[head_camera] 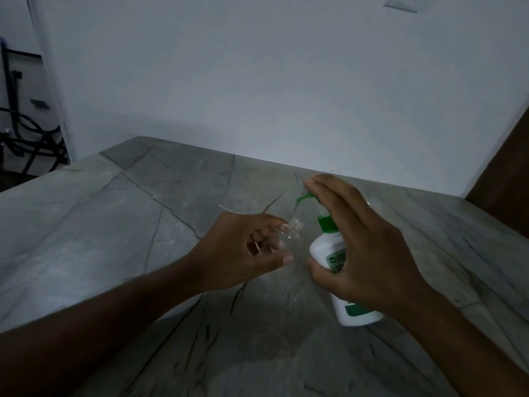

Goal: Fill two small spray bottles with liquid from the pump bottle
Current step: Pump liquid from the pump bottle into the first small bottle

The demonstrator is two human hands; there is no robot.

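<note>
A white pump bottle (326,250) with a green pump head and green label stands tilted on the grey stone table (143,224). My right hand (363,250) grips its body with thumb and fingers, and my forefinger lies on top of the green pump. The green spout points left and down toward a small clear spray bottle (293,229). My left hand (246,247) holds that small bottle with curled fingers, its open neck just under the spout. A thin clear tube (229,209) sticks out behind my left hand. A second small bottle is not visible.
The table runs to a white wall (257,96) at the back. A brown wooden panel (503,179) stands at the right edge. Black cables and a stand (25,138) sit on the floor at far left, beyond the table's left edge.
</note>
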